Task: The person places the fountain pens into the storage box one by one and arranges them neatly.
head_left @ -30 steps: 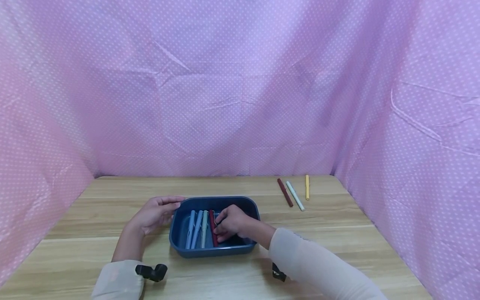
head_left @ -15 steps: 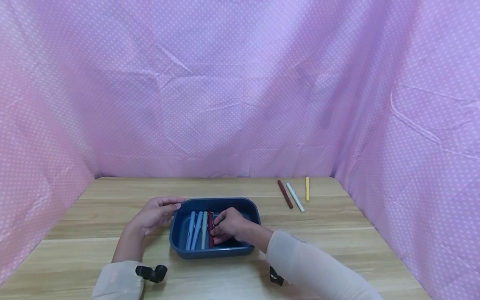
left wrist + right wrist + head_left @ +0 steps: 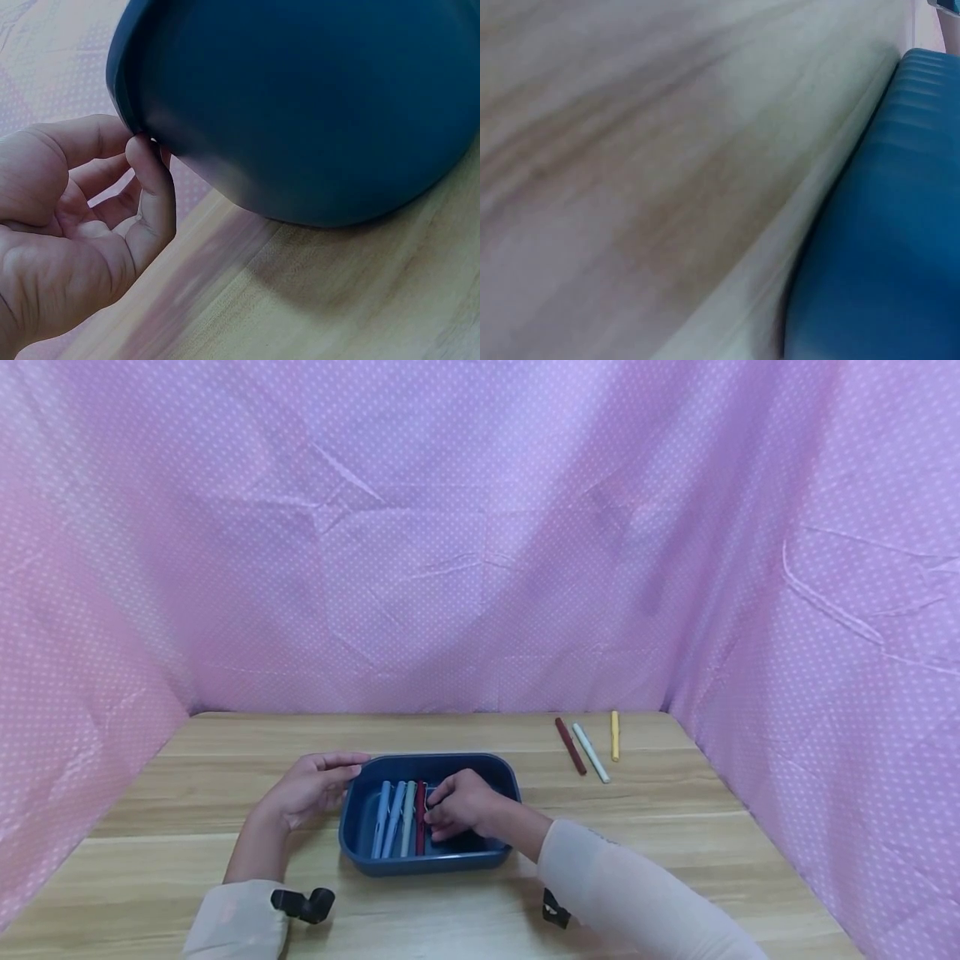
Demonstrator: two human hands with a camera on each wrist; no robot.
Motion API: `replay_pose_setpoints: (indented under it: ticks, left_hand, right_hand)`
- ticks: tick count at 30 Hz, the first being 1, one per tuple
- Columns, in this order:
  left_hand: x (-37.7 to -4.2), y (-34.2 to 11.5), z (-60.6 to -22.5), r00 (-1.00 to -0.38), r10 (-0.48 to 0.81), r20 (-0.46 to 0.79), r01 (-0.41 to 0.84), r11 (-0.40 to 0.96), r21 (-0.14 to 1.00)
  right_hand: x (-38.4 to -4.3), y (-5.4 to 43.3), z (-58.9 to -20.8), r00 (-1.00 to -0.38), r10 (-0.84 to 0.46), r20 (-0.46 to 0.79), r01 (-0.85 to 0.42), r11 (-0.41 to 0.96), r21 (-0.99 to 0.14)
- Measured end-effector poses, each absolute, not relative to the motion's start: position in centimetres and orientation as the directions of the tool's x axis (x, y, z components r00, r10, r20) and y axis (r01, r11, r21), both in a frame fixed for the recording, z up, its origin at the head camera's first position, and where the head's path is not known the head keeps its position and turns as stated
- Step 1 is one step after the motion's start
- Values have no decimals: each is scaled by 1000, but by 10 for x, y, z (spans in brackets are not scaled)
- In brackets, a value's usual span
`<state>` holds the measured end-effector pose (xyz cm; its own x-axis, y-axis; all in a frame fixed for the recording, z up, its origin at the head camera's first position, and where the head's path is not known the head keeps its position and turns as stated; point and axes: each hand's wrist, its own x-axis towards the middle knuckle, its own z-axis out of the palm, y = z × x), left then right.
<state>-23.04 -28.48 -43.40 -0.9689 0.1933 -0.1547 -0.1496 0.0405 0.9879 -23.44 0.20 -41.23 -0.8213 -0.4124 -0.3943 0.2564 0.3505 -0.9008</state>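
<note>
A dark blue box [image 3: 431, 866] stands on the table with several capped pens lying side by side inside. From the left these are a blue pen [image 3: 381, 818], another blue pen [image 3: 393, 820], a pale green pen [image 3: 408, 818] and a dark red pen [image 3: 420, 820]. At the box's back left corner my left hand [image 3: 311, 789] pinches the rim between thumb and fingers, plain in the left wrist view [image 3: 90, 195]. My right hand [image 3: 467, 803] is down in the box, loosely bent fingertips right beside the red pen. The right wrist view shows only the box's outer wall [image 3: 885, 225] and tabletop.
At the back right of the wooden table [image 3: 675, 860] lie a dark red pen [image 3: 570, 746], a pale mint pen [image 3: 591, 752] and a yellow pen [image 3: 615, 736]. Pink dotted cloth [image 3: 465, 568] hangs round the back and sides.
The dark red pen in the box has shifted left, close to the green one, and stands straighter. My right fingers have drawn slightly right, off the pen. The left hand has not moved.
</note>
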Motion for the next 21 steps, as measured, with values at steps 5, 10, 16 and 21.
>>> replay_pose_setpoints:
  ticks: [5, 10, 16, 21]
  left_hand:
    - [-229, -285, -434, -966, 214, -142, -143, 14, 990]
    - [-229, -286, -435, -966, 219, -138, -138, 15, 990]
    - [-231, -285, -437, -968, 205, -146, -145, 20, 989]
    - [-231, -285, -438, -969, 195, -149, -148, 19, 989]
  right_hand:
    - [-241, 8, -408, -814, -441, -378, 250, 323, -913]
    - [-247, 14, -400, -820, -444, -361, 238, 310, -920]
    - [-256, 24, -392, -843, -426, -328, 215, 293, -932]
    - [-262, 34, -386, -861, -405, -308, 202, 283, -937]
